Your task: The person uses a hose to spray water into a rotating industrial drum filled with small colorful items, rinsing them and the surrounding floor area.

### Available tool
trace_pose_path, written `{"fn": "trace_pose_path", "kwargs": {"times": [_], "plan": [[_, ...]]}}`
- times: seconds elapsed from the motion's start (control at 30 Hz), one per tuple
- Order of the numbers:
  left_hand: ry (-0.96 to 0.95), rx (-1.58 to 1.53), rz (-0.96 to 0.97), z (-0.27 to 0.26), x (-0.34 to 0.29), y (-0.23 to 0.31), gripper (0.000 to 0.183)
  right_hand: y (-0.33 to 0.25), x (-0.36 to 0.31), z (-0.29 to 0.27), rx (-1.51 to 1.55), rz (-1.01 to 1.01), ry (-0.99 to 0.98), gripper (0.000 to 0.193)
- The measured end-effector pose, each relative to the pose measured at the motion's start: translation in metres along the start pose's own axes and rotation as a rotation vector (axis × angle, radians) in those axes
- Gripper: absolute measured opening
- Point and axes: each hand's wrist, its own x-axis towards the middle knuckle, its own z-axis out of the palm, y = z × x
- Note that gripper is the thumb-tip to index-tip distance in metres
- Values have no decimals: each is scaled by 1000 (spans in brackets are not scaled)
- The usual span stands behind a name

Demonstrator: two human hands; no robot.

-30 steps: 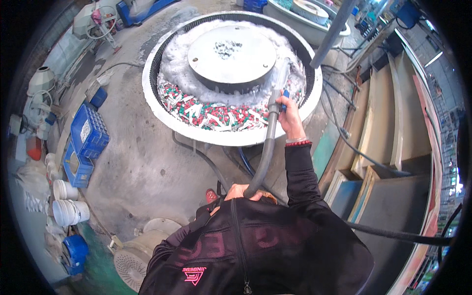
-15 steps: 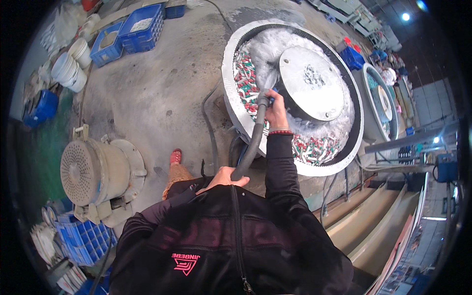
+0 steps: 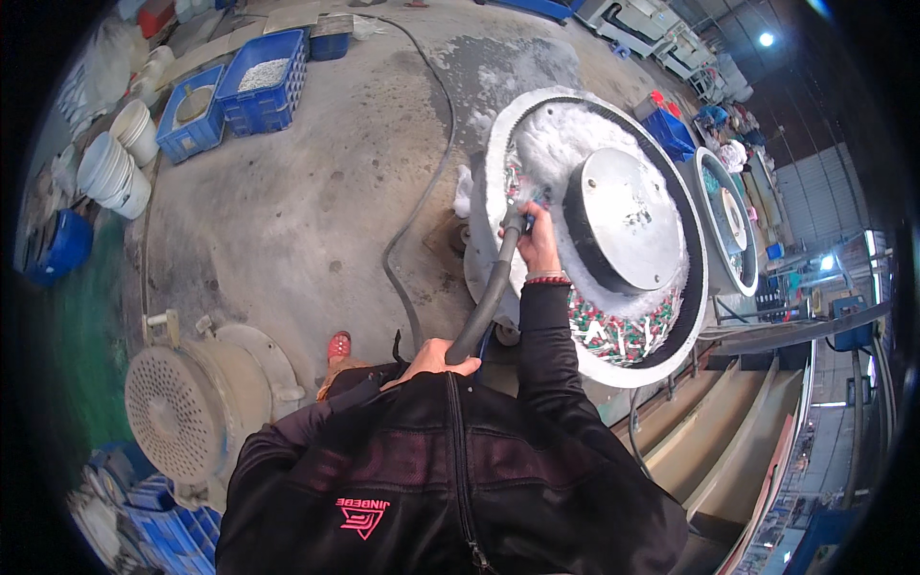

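Round tub: on my feed, foam heaps toward its far edge.
Metal disc: mid-tub.
Grey hose: I see it crossing the tub's left edge.
Right hand: grasps the hose's upper end.
Left hand: clasps its lower stretch.
Small pieces: red, green, white, near edge.

Stained grey concrete floor bears a round tub, blue crates, white buckets, a dark cord

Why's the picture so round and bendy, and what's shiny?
In the head view, the fisheye lens blackens the corners and makes the long trays look curved; in that head view, glare brightens the round lid, and an overhead lamp glows white.
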Motion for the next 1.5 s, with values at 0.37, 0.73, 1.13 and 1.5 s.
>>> {"fn": "trace_pose_path", "kwargs": {"times": [0.37, 0.73, 1.13, 1.5], "plan": [[-254, 31, -53, -150, -7, -4, 25, 70, 5, 73, 170, -27, 194, 21], [-505, 299, 67, -167, -5, -7, 32, 82, -87, 39, 301, -111, 477, 30], [-421, -36, 16, -183, -28, 5, 27, -9, -43, 185, -65, -308, 140, 42], [-164, -54, 89, -168, -17, 11, 27, -35, -22, 196, -50, -386, 167, 23]]}}
